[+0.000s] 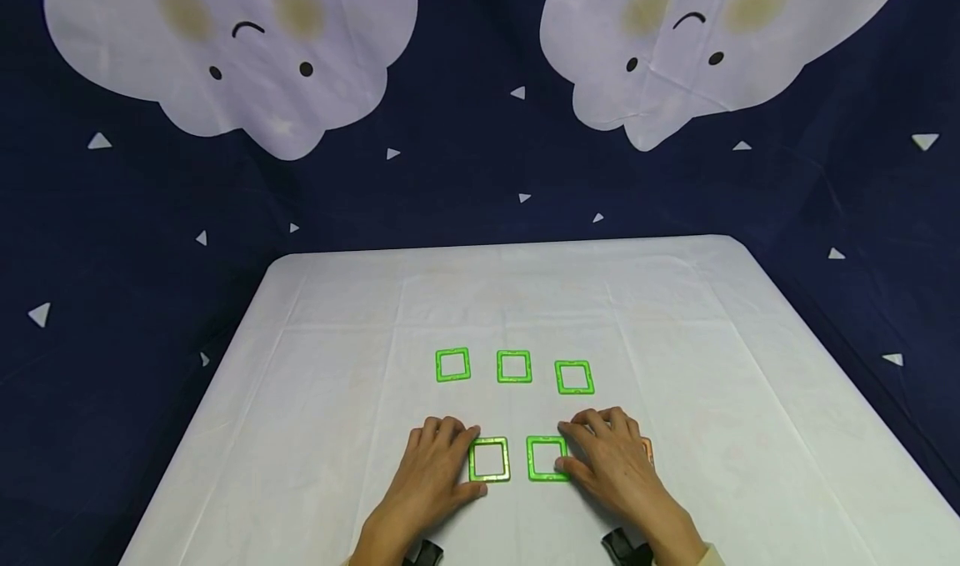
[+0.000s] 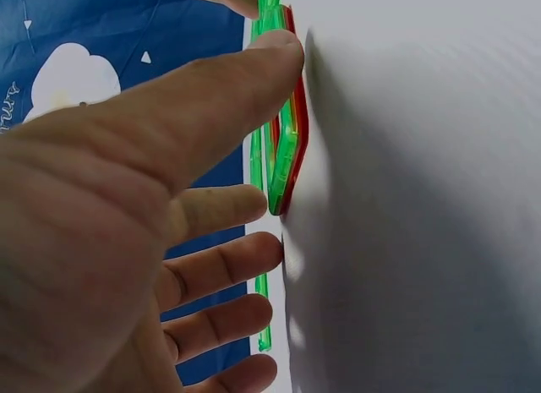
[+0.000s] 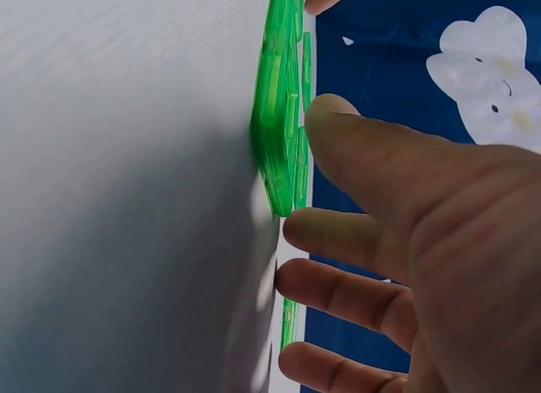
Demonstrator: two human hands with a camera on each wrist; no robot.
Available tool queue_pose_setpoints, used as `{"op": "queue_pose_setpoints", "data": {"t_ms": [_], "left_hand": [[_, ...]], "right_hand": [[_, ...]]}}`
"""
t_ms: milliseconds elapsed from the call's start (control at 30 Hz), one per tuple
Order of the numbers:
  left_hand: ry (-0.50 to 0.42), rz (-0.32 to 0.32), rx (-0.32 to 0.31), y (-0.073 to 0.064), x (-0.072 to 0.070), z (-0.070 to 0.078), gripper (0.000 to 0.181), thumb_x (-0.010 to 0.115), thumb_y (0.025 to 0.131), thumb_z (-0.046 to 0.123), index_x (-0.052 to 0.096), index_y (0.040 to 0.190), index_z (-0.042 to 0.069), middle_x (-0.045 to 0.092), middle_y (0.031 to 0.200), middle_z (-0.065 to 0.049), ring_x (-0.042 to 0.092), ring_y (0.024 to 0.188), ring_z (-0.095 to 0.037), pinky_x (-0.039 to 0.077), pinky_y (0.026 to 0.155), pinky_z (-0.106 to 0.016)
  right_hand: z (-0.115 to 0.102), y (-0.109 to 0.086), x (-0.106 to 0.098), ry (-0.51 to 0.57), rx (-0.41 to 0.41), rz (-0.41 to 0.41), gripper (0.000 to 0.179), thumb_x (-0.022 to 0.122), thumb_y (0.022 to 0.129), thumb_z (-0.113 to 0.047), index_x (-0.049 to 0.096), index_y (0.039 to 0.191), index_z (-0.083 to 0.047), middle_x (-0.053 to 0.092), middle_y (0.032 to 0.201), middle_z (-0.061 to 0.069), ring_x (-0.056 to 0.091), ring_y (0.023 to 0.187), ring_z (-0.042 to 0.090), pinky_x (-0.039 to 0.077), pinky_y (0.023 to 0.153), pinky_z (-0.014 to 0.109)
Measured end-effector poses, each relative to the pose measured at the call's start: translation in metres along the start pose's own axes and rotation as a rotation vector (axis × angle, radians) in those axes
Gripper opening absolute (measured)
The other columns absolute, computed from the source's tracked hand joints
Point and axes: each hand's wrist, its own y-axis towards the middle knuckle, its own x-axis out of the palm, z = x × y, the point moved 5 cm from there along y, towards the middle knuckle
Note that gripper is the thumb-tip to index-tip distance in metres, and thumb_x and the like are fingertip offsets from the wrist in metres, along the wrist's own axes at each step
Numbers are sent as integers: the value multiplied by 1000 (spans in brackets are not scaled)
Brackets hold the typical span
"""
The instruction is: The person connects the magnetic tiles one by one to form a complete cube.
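My left hand (image 1: 431,470) is at the left side of a green square frame (image 1: 489,480), its index finger by the far corner and its thumb by the near one, pinching it between them. The left wrist view shows a red layer (image 2: 297,148) under the green. My right hand (image 1: 618,466) is beside a second green square frame (image 1: 531,459), its thumb overlapping the right edge and its index fingertip at the far right corner, fingers loosely extended. This frame looks thick in the right wrist view. An orange piece (image 1: 648,449) shows partly behind the right hand.
Farther back lie three more green square frames, at left (image 1: 439,366), middle (image 1: 513,379) and right (image 1: 575,391), in a loose row. A white cloth covers the table (image 1: 337,366). Behind it hangs a dark blue curtain (image 1: 450,199) with clouds and small triangles.
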Motion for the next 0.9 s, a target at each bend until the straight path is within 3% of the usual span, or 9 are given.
{"op": "queue_pose_setpoints", "data": {"t_ms": [467, 900], "left_hand": [[11, 12, 1, -1, -1, -2, 61, 77, 68, 50, 63, 116, 15, 54, 107, 2, 43, 98, -17, 35, 83, -37], [29, 33, 1, -2, -3, -5, 59, 77, 67, 48, 64, 113, 15, 55, 103, 2, 43, 96, -16, 34, 81, -35]], "right_hand": [[0, 0, -1, 0, -36, 20, 41, 81, 66, -40, 73, 100, -19, 62, 99, -5, 48, 96, 21, 36, 89, 46], [0, 1, 1, 55, -18, 29, 37, 83, 64, -36, 69, 93, -19, 62, 97, -7, 49, 95, 20, 37, 86, 43]]}}
